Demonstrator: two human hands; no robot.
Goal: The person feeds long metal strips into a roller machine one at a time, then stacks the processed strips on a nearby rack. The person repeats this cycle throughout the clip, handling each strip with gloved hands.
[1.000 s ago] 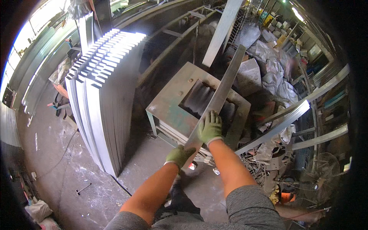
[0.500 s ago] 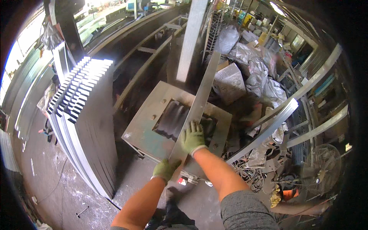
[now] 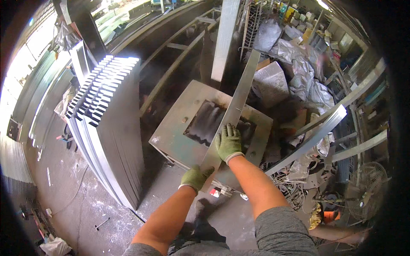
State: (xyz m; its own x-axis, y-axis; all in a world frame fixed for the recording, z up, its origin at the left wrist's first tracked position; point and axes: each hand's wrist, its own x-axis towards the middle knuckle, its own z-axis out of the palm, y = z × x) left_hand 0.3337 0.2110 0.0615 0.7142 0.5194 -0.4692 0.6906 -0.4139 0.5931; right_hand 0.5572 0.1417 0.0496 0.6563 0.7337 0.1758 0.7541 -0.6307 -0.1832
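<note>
A long flat metal strip (image 3: 243, 90) slants across a worn steel machine top (image 3: 173, 128), its far end rising toward the back. My left hand (image 3: 195, 178), in a green work glove, is closed around the strip's near end, thumb on the upper face. My right hand (image 3: 229, 141), gloved alike, lies flat on the strip farther up, fingers stretched out. Under the strip, a square opening in the top shows dark, rounded, ridged parts (image 3: 205, 122). What the strip rests on there is hidden.
A tall stack of metal profiles (image 3: 117, 115) stands on the floor to the left. Bundled long strips (image 3: 311, 138) jut out at right, above tangled cables and scrap. A fan (image 3: 367, 190) stands at far right. A steel post (image 3: 225, 42) rises behind the machine.
The whole scene has shifted right in the picture as my view turned a little left. Both hands keep about the same places on the metal strip.
</note>
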